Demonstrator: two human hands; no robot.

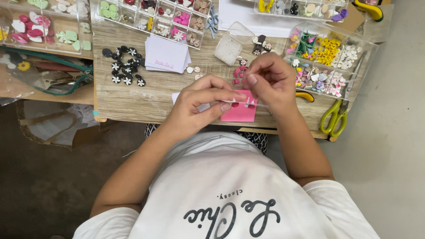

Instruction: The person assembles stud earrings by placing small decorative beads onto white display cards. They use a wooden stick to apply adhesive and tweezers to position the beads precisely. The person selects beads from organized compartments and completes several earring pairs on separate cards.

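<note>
While both hands meet over pink card [241, 113] at near table [133, 99] edge: left hand [199, 106] pinches card's clear sleeve, right hand [270, 82] pinches small earring piece at sleeve top. Keep sleeve taut, card flat, push gently. Green scissors [334, 117] right.

card [241, 113]: pink, at the table's near edge
table [133, 99]: pale wood grain
discs [125, 66]: black, some with white flowers, near the left edge
stack of cards [166, 54]: pale lilac-white
scissors [334, 117]: lime-green handles, at the right near corner
pieces [240, 74]: dark pink, loose on the table
flowers [326, 50]: yellow, in the clear box at the right edge
shirt [230, 194]: white with dark script
</note>
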